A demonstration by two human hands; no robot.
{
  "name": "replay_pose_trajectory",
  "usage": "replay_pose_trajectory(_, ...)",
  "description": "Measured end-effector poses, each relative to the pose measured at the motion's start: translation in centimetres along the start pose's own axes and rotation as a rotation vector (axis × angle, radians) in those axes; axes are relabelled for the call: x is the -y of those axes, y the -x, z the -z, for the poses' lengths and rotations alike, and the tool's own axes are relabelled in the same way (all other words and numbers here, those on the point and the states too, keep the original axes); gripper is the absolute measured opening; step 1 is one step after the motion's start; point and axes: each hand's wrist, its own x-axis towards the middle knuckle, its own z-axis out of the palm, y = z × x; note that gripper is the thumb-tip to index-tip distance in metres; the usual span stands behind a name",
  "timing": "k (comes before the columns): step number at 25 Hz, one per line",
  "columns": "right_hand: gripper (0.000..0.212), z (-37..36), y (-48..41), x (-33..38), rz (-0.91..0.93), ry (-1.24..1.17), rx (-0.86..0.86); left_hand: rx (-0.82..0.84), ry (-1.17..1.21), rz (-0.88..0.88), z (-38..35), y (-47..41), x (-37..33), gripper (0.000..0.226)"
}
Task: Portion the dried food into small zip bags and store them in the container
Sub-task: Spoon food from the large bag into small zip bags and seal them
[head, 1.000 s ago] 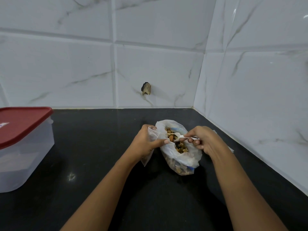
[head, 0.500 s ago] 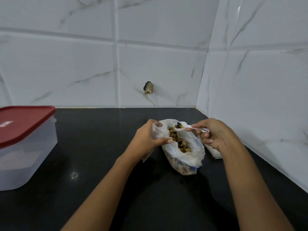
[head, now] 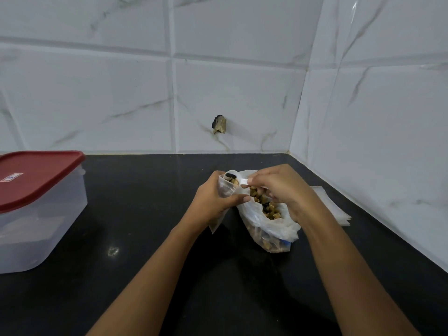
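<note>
A large clear plastic bag [head: 266, 229] of mixed dried food lies open on the black counter. My left hand [head: 213, 202] grips a small clear zip bag [head: 226, 187] and holds its mouth open just left of the large bag. My right hand [head: 281, 190] pinches a small white plastic spoon [head: 236, 178]. The spoon's bowl, loaded with brown and dark pieces, sits at the mouth of the small zip bag. A translucent container with a red lid [head: 36, 180] stands shut at the left edge.
A flat stack of empty small zip bags [head: 332, 207] lies on the counter behind my right wrist, near the right wall. White marble tiles close the corner behind and to the right. A chipped hole [head: 219, 124] marks the back wall.
My right hand lifted the loaded spoon out of the large bag and carried it left to the mouth of the small zip bag. My left hand stayed in place.
</note>
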Motion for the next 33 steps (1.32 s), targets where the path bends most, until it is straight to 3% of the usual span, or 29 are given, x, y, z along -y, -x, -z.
replay_pose_trajectory(8, 0.028, -0.3, -0.1, 0.0, 0.323, 0.445, -0.038, -0.06, 0.13, -0.025, 0.0, 0.1, 0.5, 0.048)
replay_pose_trajectory(13, 0.029, -0.2, -0.3, -0.2, 0.403, 0.525, -0.056, -0.068, 0.163, -0.022, 0.0, 0.0, 0.7, 0.049)
replay_pose_trajectory(18, 0.022, 1.7, -0.4, -0.7, 0.156, 0.068, -0.155, -0.065, 0.087, 0.006, -0.4, 0.2, 0.4, 0.055)
replay_pose_trajectory(22, 0.025, 1.8, -2.1, -2.7, -0.008, 0.43, -0.236, -0.069, 0.005, 0.027, -1.0, 0.2, 0.5, 0.055)
replay_pose_trajectory(26, 0.025, 0.0, -3.4, -4.3, -0.042, 0.724, -0.26, -0.011, -0.094, 0.052, -1.0, -0.1, 0.5, 0.053)
replay_pose_trajectory(30, 0.024, -1.0, -3.9, -4.8, -0.007, 0.883, -0.234, 0.024, -0.143, 0.069, -0.9, -0.2, 0.6, 0.052)
replay_pose_trajectory(33, 0.025, -1.2, -4.3, -5.1, -0.008, 0.83, -0.171, 0.036, -0.141, 0.069, -0.9, -0.2, 0.7, 0.051)
